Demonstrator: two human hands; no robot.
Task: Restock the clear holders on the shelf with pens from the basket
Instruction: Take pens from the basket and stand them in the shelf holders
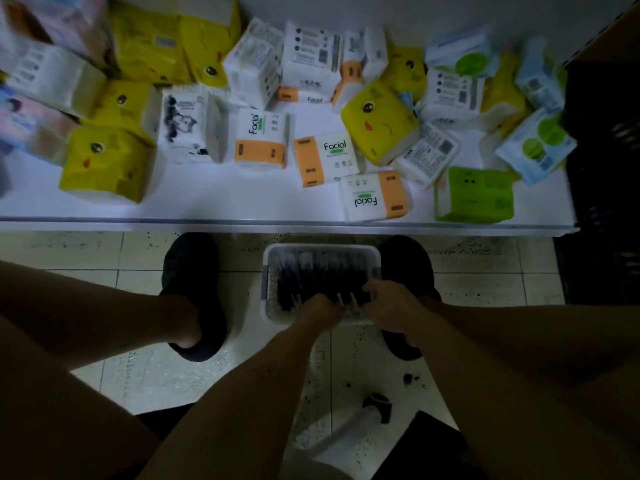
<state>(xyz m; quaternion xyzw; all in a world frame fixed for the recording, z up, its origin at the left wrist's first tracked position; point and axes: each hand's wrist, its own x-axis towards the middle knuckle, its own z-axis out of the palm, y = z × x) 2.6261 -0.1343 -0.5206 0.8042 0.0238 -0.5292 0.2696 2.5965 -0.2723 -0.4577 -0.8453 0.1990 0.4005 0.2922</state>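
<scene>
White basket (322,248) (dark pens (320,271))

The basket (322,249) is smooth white moulded plastic, and the pens (311,275) in it look dark and faintly glossy. Shiny plastic film wraps the tissue packs (261,140) on the smooth white shelf (207,206). The floor (145,375) is pale speckled tile, and the slippers (194,271) look matt and cloth-like.
</scene>
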